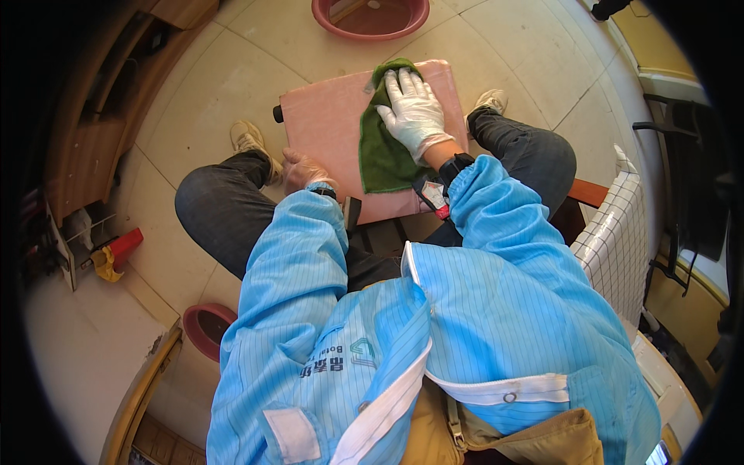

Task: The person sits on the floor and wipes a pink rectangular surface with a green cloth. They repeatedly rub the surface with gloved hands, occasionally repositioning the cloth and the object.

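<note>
A: Right hand [413, 108] status?
B: Gloved, flat on the green cloth [385, 147], fingers [403, 82] slightly spread, palm down. Not pinching, just pressing.
A: Where's the cloth?
B: Centre-top of frame, draped on the pink suitcase [325, 128] lying flat between the person's knees. Cloth covers its right-middle part.
A: Left hand [304, 171]?
B: At the suitcase's near left edge, left of centre. Fingers curled against the edge; can't tell if it's actually gripping.
A: Anything else around?
B: Red basin [370, 18] on the floor at top centre, just beyond the suitcase. Another red basin [206, 328] lower left. Checked white cloth [616, 240] at right.
</note>
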{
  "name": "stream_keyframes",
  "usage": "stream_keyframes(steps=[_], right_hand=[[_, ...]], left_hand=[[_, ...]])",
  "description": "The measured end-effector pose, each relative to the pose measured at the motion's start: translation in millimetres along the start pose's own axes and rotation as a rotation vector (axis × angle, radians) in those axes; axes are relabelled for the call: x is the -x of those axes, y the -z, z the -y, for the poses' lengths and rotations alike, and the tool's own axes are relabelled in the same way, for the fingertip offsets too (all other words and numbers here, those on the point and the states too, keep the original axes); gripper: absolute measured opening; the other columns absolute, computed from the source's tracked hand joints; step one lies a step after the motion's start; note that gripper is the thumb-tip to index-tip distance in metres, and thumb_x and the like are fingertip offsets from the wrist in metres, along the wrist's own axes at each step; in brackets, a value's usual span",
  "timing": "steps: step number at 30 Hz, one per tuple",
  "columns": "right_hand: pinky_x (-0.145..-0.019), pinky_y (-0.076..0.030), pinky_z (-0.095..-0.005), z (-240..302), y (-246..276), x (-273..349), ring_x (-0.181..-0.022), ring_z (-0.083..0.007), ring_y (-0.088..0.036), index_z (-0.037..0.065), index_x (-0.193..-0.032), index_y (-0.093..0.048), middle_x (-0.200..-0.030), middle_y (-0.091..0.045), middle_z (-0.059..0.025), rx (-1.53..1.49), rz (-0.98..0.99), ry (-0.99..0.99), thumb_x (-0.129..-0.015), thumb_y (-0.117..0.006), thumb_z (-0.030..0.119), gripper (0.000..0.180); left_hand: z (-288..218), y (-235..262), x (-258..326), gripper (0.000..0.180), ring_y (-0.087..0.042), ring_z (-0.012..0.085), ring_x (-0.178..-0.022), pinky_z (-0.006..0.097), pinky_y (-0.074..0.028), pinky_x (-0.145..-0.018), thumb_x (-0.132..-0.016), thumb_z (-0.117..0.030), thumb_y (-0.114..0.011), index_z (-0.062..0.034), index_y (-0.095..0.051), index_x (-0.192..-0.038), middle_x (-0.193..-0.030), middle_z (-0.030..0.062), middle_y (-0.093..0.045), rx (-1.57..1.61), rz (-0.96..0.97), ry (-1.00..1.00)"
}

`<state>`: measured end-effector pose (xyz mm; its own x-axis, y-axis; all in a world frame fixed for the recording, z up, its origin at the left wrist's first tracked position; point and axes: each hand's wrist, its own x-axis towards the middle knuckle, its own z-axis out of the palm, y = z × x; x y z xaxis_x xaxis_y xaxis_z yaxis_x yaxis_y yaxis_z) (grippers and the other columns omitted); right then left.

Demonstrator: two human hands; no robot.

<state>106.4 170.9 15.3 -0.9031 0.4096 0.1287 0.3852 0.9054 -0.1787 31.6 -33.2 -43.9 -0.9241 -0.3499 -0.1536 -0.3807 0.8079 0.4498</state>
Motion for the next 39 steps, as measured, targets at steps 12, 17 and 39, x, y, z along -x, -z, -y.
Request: stream_keyframes(steps=[12,17,39], right_hand=[[-0.114,-0.03,-0.0499,10.3,15.2,62.7,-0.137,-0.0365,-0.039,0.006,-0.146,-0.043,-0.149,-0.041,-0.0212,-0.007,0.081,0.031,-0.086,-0.065,0.042,0.074],[-0.116,-0.027,-0.0484,14.3,26.5,85.1,-0.142,-0.0364,-0.035,0.006,-0.149,-0.038,-0.152,-0.038,-0.0219,0.006,0.219,0.028,-0.087,-0.065,0.043,0.077],[-0.114,-0.03,-0.0477,33.1,50.0,130.4,-0.139,-0.0398,-0.037,0.0,-0.146,-0.039,-0.148,-0.039,-0.0249,0.033,0.326,-0.07,-0.086,-0.066,0.035,0.075]], left_hand=[[19.2,-33.4,-16.9,0.085,-0.069,0.0457,-0.093,0.049,-0.054,-0.09,-0.099,-0.061,-0.028,0.0135,-0.069,-0.096,-0.091,0.0337,-0.069,0.02,-0.033,0.083],[12.6,-24.0,-15.2,0.083,-0.067,0.0446,-0.098,0.049,-0.052,-0.093,-0.1,-0.06,-0.027,0.0113,-0.068,-0.102,-0.098,0.032,-0.068,0.008,0.029,0.106],[-2.6,5.7,-4.3,0.074,-0.062,0.0407,-0.113,0.046,-0.046,-0.102,-0.102,-0.056,-0.022,0.0027,-0.064,-0.12,-0.118,0.0245,-0.066,0.031,0.168,0.089]])
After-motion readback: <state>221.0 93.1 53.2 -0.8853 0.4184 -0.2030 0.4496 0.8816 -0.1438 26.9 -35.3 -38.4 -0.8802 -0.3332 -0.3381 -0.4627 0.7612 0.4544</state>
